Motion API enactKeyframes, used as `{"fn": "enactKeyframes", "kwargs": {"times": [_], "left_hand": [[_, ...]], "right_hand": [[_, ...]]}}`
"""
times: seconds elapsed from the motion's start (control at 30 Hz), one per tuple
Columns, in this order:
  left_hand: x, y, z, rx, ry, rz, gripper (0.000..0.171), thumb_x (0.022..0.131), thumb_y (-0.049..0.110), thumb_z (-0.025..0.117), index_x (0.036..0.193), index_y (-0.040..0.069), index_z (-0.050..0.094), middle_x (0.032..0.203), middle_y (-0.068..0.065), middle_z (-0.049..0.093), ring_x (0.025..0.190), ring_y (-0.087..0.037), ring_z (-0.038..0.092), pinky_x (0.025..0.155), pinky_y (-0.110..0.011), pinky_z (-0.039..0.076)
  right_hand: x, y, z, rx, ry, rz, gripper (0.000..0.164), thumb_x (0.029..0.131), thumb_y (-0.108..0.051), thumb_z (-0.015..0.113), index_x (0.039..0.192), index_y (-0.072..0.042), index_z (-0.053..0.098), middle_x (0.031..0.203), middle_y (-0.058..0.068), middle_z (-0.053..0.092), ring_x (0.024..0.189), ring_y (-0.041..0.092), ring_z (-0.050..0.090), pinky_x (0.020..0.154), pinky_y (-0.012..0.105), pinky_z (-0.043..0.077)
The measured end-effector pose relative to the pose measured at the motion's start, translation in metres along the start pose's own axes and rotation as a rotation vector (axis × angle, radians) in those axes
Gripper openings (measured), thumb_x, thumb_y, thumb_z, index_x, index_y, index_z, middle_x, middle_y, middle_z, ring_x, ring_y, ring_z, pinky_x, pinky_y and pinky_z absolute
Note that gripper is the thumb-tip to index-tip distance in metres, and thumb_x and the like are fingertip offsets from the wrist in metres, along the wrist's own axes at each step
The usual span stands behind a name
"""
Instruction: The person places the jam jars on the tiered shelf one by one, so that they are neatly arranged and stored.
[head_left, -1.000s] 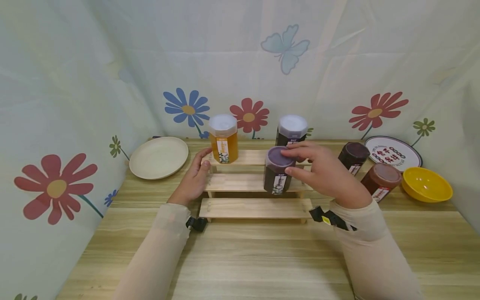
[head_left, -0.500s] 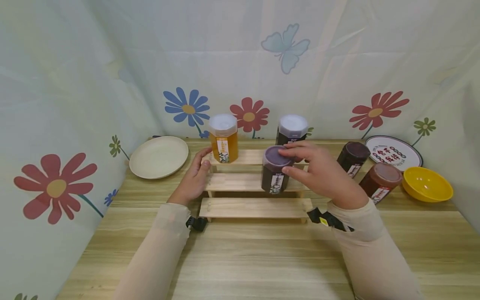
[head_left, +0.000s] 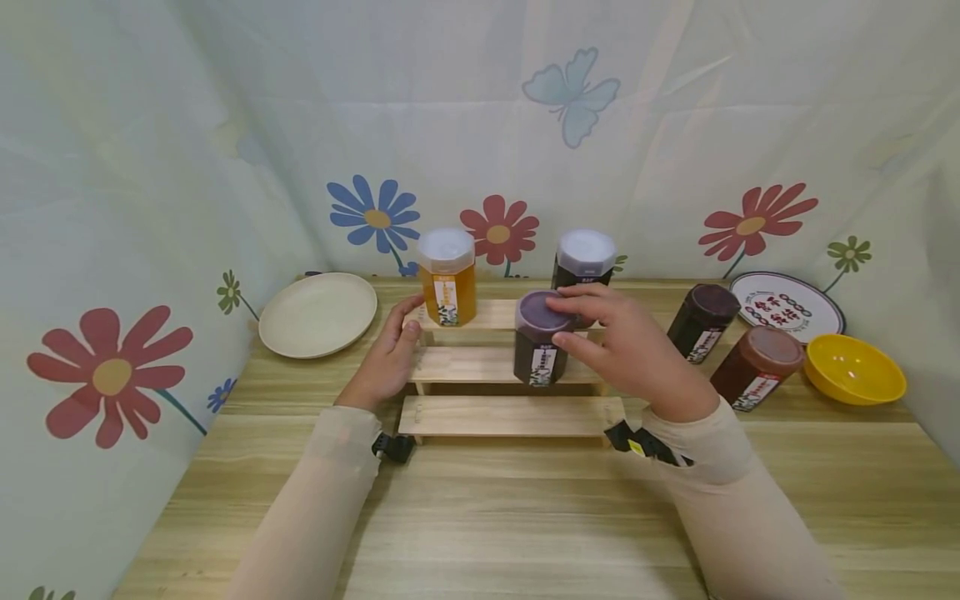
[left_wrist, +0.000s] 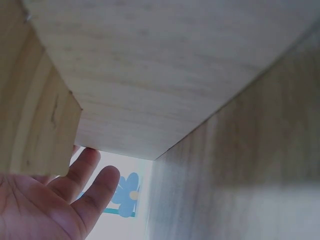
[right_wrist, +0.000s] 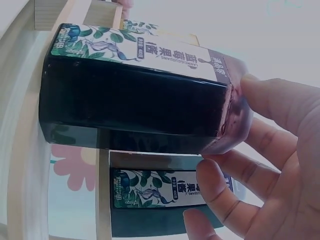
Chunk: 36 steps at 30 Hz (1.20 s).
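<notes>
My right hand (head_left: 630, 346) holds a dark jam jar (head_left: 542, 350) by its purple lid, thumb on the near side and fingers behind. The jar stands upright on the middle step of a wooden three-step rack (head_left: 512, 417); in the right wrist view the same jam jar (right_wrist: 135, 95) has its base at the board. My left hand (head_left: 386, 358) rests along the rack's left end, fingers fairly straight. In the left wrist view the left hand's fingers (left_wrist: 102, 187) extend past a wooden end piece (left_wrist: 40, 110).
On the top step stand an amber jar (head_left: 450, 283) at left and a white-lidded dark jar (head_left: 585, 254) at right. To the right are another dark jar (head_left: 703, 321), a red-brown jar (head_left: 757, 367), a printed plate (head_left: 821, 304) and a yellow bowl (head_left: 855, 375). A cream plate (head_left: 318, 317) lies left.
My right hand has shifted the purple-lidded jam jar a little to the left along the middle step. The left hand has stayed at the rack's end.
</notes>
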<state>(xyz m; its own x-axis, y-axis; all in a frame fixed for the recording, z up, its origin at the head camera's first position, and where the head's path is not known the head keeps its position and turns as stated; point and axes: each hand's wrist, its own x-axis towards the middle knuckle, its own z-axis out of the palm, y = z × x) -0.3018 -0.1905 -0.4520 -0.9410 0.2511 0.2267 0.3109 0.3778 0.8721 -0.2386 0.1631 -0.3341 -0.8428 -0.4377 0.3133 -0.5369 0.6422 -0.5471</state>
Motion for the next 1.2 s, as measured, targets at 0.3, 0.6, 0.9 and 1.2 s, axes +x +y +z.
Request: {"fn": "enactKeyframes", "kwargs": {"times": [0.3, 0.6, 0.9, 1.2], "left_hand": [[-0.001, 0.001, 0.000, -0.001, -0.001, -0.001, 0.053, 0.117, 0.037, 0.030, 0.165, 0.015, 0.026, 0.172, -0.013, 0.025, 0.155, -0.035, 0.031, 0.128, -0.057, 0.022], [0.000, 0.001, 0.000, -0.004, 0.000, 0.002, 0.053, 0.117, 0.036, 0.030, 0.165, 0.014, 0.026, 0.172, -0.014, 0.026, 0.155, -0.035, 0.032, 0.127, -0.057, 0.022], [-0.004, 0.016, 0.000, -0.033, -0.004, -0.007, 0.050, 0.118, 0.026, 0.030, 0.165, 0.008, 0.025, 0.171, -0.019, 0.025, 0.157, -0.038, 0.026, 0.128, -0.058, 0.019], [-0.011, 0.040, -0.001, -0.054, -0.009, -0.033, 0.049, 0.117, 0.017, 0.030, 0.163, 0.001, 0.025, 0.171, -0.023, 0.023, 0.158, -0.040, 0.022, 0.129, -0.058, 0.017]], "right_hand": [[0.001, -0.001, 0.005, 0.007, 0.022, -0.007, 0.047, 0.098, -0.017, 0.078, 0.143, -0.012, 0.067, 0.151, 0.011, 0.059, 0.115, 0.030, 0.066, 0.085, 0.045, 0.057], [0.003, -0.002, 0.010, 0.015, 0.018, -0.010, 0.047, 0.099, -0.017, 0.077, 0.144, -0.012, 0.066, 0.153, 0.013, 0.057, 0.118, 0.032, 0.065, 0.088, 0.051, 0.059], [0.005, 0.000, 0.011, 0.044, 0.028, -0.030, 0.046, 0.098, -0.016, 0.077, 0.143, -0.012, 0.067, 0.152, 0.013, 0.057, 0.124, 0.033, 0.063, 0.093, 0.050, 0.058], [0.005, 0.000, 0.015, 0.073, 0.058, -0.043, 0.045, 0.097, -0.013, 0.079, 0.141, -0.011, 0.069, 0.150, 0.014, 0.058, 0.116, 0.031, 0.064, 0.089, 0.048, 0.059]]}}
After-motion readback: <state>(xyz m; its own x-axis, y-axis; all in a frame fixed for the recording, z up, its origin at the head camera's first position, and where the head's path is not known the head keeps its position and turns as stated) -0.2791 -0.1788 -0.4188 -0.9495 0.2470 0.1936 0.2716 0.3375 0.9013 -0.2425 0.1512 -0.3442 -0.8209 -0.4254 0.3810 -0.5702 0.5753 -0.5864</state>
